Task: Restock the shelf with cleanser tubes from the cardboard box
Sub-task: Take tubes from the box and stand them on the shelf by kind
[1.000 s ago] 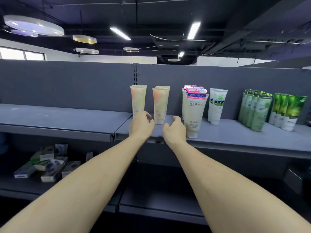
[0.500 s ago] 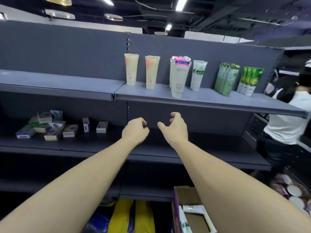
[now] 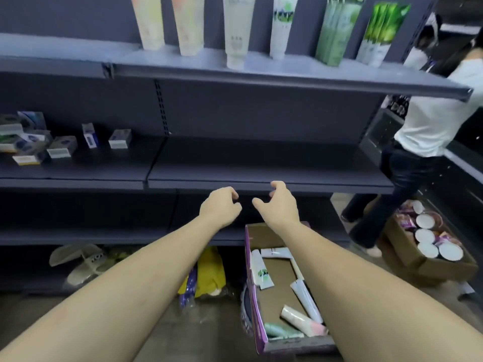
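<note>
Both empty, half-curled hands, left (image 3: 219, 206) and right (image 3: 278, 202), hover above cardboard box (image 3: 254, 267) rim

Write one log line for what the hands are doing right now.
left hand: empty, open | right hand: empty, open | cardboard box: on floor, tubes inside | top shelf: tubes upright

Small boxes (image 3: 62, 148): lying scattered on the left of the middle shelf level.
Sandals (image 3: 83, 262): sitting pale on the floor under the lowest level.
Yellow bag (image 3: 209, 273): lying beside them.
Another person (image 3: 428, 142): standing at right in a white top.
Box of round lids (image 3: 428, 244): resting near that person's feet.
</note>
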